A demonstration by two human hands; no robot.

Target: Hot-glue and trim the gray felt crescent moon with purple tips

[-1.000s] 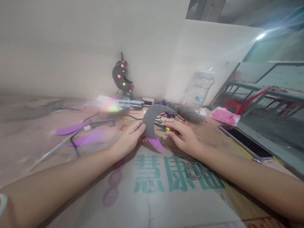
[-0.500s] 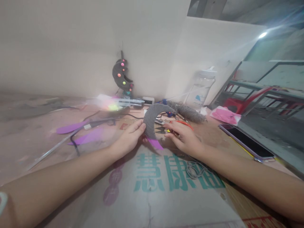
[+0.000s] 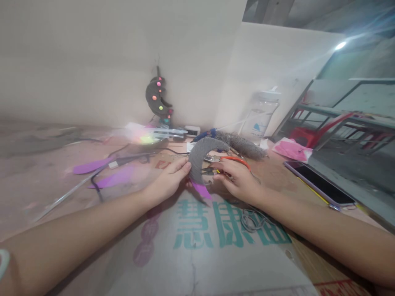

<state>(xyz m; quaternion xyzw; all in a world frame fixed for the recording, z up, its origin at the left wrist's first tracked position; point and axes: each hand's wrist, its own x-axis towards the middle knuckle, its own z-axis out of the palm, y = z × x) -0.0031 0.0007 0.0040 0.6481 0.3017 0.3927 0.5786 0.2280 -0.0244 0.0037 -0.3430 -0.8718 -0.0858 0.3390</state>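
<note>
A crescent wound with grey yarn stands upright over the cardboard, its bare purple tip pointing down. My left hand grips its outer curve between thumb and fingers. To the right of the crescent, my right hand is closed in a pinch; what lies between its fingertips is too small to make out. Pliers with orange-red handles and a dark-jawed tool lie just behind those fingers. Loose loops of grey yarn rest below my right wrist.
A finished-looking crescent with coloured dots leans on the wall. Behind my hands lie a grey yarn bundle and a clear bottle. A phone is at right, purple strips at left, printed cardboard underneath.
The crescent has tilted and dropped slightly, its purple tip swinging a little left and down. My right hand has shifted slightly; its fingers stay pinched. My left hand keeps its grip.
</note>
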